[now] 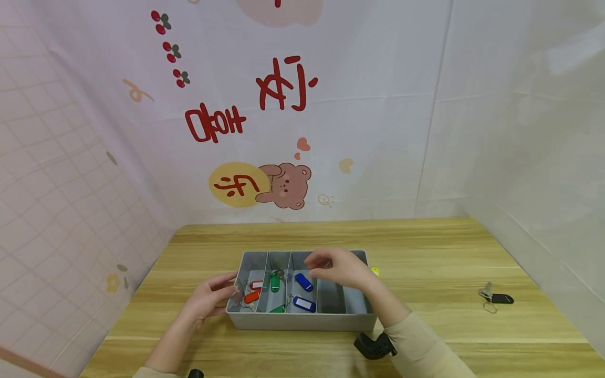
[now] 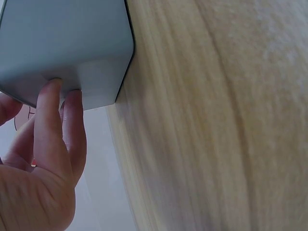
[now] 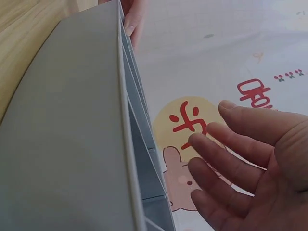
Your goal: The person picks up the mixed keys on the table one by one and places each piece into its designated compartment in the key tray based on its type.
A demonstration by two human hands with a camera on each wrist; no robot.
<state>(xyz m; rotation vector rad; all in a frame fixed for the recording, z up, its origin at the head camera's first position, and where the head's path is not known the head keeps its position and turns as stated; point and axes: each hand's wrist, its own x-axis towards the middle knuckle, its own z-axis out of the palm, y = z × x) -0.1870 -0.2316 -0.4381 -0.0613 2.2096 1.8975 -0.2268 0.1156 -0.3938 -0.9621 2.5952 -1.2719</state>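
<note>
A grey divided box (image 1: 302, 321) sits on the table. My left hand (image 1: 210, 300) grips its left end, thumb over the rim and fingers (image 2: 49, 125) against the outer wall. Red key tags (image 1: 252, 297) lie in the leftmost compartment, green key tags (image 1: 275, 282) with a key in the one beside it. Two blue key tags (image 1: 304, 304) lie in the third compartment. Above the box's right half hovers my right hand (image 1: 342, 268), its fingers loosely curved and holding nothing. Part of the right compartments is hidden under it.
Off to the right on the wooden table (image 1: 425, 294) lies a black key tag (image 1: 501, 298) with a key and ring. A yellow tag (image 1: 375, 271) peeks out at the box's right side, partly hidden by the right arm. A printed curtain (image 1: 378, 105) hangs behind.
</note>
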